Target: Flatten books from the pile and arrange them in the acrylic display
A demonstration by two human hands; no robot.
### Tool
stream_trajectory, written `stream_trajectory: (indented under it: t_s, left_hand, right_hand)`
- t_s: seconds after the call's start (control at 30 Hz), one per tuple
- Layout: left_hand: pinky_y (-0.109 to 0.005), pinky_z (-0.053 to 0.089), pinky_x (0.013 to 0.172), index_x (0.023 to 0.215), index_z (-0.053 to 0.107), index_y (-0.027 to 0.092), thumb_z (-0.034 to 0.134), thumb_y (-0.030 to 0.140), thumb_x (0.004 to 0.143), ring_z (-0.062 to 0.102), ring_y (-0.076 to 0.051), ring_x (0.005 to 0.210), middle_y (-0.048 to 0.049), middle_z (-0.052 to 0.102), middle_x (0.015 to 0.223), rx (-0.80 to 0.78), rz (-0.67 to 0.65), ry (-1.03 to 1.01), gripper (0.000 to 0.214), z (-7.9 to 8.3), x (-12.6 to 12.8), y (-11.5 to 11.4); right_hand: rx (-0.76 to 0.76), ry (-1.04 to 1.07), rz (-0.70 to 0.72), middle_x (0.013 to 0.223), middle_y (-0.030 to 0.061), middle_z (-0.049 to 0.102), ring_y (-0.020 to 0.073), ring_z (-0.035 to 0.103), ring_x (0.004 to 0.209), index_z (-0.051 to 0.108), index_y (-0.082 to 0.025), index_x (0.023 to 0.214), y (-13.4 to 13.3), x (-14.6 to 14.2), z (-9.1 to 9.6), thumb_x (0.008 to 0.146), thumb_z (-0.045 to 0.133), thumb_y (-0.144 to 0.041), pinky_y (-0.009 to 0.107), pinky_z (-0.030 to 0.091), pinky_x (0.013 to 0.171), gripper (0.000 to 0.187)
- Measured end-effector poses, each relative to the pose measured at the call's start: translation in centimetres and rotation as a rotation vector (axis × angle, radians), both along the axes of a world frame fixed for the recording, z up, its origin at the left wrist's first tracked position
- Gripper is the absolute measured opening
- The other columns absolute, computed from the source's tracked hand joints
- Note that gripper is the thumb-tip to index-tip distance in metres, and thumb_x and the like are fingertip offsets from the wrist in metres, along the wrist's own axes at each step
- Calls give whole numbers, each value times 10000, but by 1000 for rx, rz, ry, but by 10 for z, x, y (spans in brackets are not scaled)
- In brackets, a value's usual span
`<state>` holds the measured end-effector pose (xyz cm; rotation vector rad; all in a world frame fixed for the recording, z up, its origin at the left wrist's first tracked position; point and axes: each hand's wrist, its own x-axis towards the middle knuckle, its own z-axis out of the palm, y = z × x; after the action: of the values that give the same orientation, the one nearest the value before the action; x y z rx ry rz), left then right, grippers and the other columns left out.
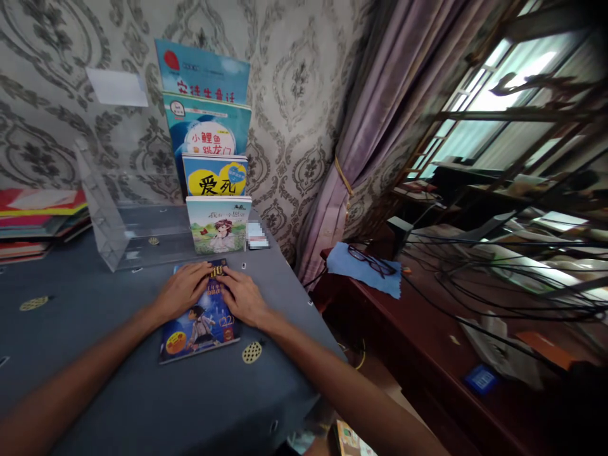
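Observation:
A dark blue paperback book [204, 323] with a cartoon figure on its cover lies flat on the grey tablecloth. My left hand [184, 291] rests on its upper left part, fingers stretched towards the top edge. On the upper right side lies my right hand [244, 299], its fingers extended over the cover and its thumb apart. Just beyond my hands, a clear acrylic rack [154, 244] holds several upright books in steps. In front stands a green picture-cover book [219, 227], then a yellow-and-blue book [216, 176], with taller turquoise books [206, 123] behind.
A stack of colourful books and folders [40, 218] sits at the left. The table's right edge slants towards me. Beyond it, a dark red desk [413, 335] carries eyeglasses [373, 259] on a blue cloth [337, 259], plus tangled black cables [456, 278]. A purple curtain [361, 139] hangs behind.

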<state>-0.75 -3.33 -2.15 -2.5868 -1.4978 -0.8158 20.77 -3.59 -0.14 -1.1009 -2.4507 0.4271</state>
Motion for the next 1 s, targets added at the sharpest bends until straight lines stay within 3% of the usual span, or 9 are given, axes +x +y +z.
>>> stream_trajectory:
  t_s: [0.67, 1.0]
  left_hand:
    - [-532, 493, 1083, 1239, 673, 217, 358, 399, 1008, 645, -293, 1220, -113, 699, 1312, 8, 32, -42, 431, -11, -4, 1]
    - [-514, 497, 1081, 1246, 664, 240, 381, 411, 1002, 646, -286, 1220, -92, 705, 1305, -3, 22, -39, 411, -7, -5, 1]
  right_hand:
    - [-12, 14, 31, 1511, 153, 530, 255, 504, 1395, 588, -155, 1387, 0, 1, 0, 965, 517, -188, 458, 395, 1176, 429]
    - [-9, 14, 41, 1528, 125, 516, 241, 503, 1396, 589, -189, 1385, 0, 1, 0, 980, 510, -200, 436, 401, 1171, 412]
